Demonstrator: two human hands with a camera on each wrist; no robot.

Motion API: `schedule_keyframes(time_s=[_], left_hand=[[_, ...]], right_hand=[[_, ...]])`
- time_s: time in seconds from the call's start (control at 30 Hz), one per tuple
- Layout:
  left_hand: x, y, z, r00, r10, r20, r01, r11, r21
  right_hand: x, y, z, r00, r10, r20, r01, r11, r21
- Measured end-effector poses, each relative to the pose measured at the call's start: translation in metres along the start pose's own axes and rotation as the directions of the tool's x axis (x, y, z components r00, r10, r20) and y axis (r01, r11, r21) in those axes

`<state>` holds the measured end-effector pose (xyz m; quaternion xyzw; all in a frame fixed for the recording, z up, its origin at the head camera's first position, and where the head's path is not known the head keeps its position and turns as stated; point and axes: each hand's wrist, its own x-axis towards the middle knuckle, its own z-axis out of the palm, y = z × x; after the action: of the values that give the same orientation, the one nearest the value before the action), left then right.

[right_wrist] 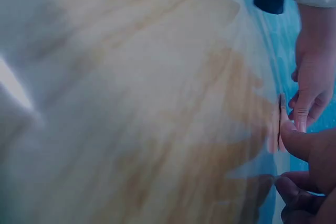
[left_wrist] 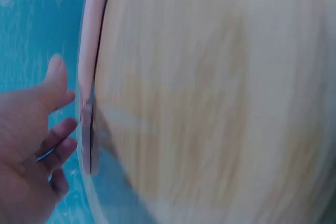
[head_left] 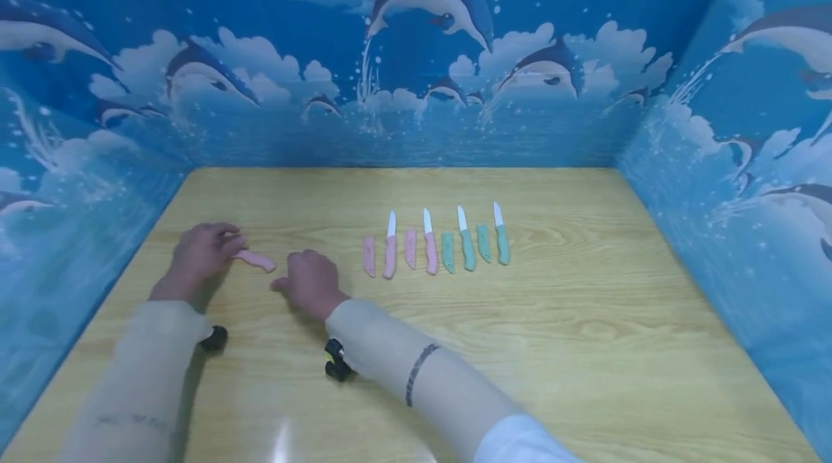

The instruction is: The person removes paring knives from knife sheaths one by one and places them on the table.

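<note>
A pink sheathed knife lies flat on the wooden table, left of centre. My left hand rests at its left end with loosely bent fingertips against it; the left wrist view shows the pink piece beside those fingers, with no grasp. My right hand sits on the table just right of the piece, fingers loosely curled and holding nothing. In the right wrist view its thumb reaches the pink tip and the left hand touches from above.
To the right lies a row of pink sheaths and pink knives, then green sheaths and green knives. Blue dolphin-print walls enclose the table on three sides. Both wrist views are blurred.
</note>
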<state>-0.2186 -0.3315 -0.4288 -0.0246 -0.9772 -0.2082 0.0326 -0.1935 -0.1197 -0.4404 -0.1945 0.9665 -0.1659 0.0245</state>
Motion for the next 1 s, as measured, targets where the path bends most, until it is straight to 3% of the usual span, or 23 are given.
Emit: schedule_keyframes(time_s=[0.17, 0.43, 0.6, 0.83, 1.0], left_hand=[[-0.001, -0.014, -0.014, 0.993, 0.059, 0.097, -0.061, 0.998, 0.018], [0.002, -0.023, -0.006, 0.965, 0.257, 0.057, -0.261, 0.963, 0.072], [0.006, -0.023, -0.004, 0.956, 0.284, 0.072, -0.289, 0.955, 0.068], [0.009, -0.024, -0.009, 0.932, 0.335, 0.142, -0.346, 0.936, 0.068], [0.009, -0.027, -0.009, 0.943, 0.312, 0.114, -0.325, 0.938, 0.123]], right_hand=[[0.006, -0.015, 0.004, 1.000, -0.007, -0.017, 0.006, 0.996, -0.091], [0.012, -0.019, 0.009, 0.998, 0.004, -0.056, -0.011, 0.992, -0.123], [0.015, -0.023, 0.011, 0.997, -0.003, -0.075, -0.008, 0.989, -0.150], [0.020, -0.030, 0.016, 0.997, -0.011, -0.077, -0.007, 0.972, -0.234], [0.023, -0.026, 0.018, 0.996, -0.019, -0.084, -0.001, 0.971, -0.239]])
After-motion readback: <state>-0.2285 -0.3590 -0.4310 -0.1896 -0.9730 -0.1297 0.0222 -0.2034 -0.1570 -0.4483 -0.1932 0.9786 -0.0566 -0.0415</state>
